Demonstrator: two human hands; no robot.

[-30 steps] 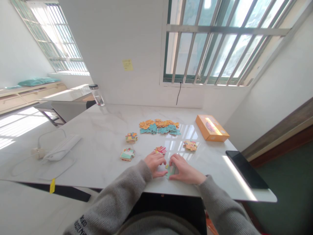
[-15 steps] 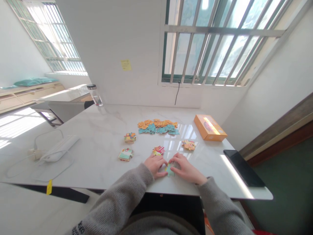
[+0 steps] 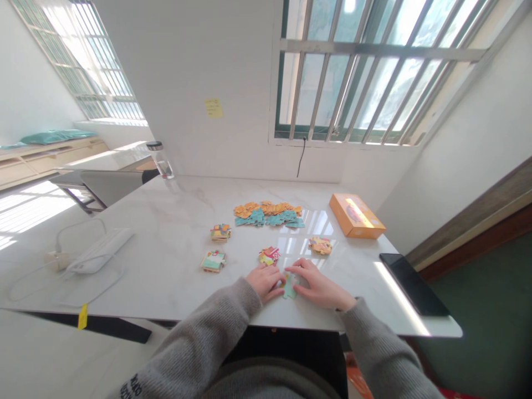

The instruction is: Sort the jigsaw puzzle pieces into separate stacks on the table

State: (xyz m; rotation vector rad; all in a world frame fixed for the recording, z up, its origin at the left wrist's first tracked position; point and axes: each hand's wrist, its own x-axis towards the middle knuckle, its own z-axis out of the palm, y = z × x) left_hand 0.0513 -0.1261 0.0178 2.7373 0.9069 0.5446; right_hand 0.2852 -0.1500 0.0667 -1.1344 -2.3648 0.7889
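Note:
Light green jigsaw puzzle pieces (image 3: 290,289) lie flat near the table's front edge, between my hands. My left hand (image 3: 266,281) is closed at their left side, its fingertips and thumb against the edge. From the right, my right hand (image 3: 313,284) curls its thumb and fingers over them, hiding part of the surface. Just beyond my left fingers sits a small pile of red and yellow puzzle pieces (image 3: 270,255). Farther right is a stack of orange-pink pieces (image 3: 320,245). Two more stacks stand to the left, one mostly green (image 3: 213,260), one multicoloured (image 3: 220,232).
Orange and teal puzzle pieces (image 3: 266,215) form a long heap farther back. An orange box (image 3: 357,216) and a black tablet-like device (image 3: 413,284) lie to the right. On the left are a white power strip (image 3: 102,252) with cables and a clear bottle (image 3: 161,160).
My left thumb has drawn in toward the left fingers, and my right thumb has shifted slightly right. More of the light green pieces shows between my hands.

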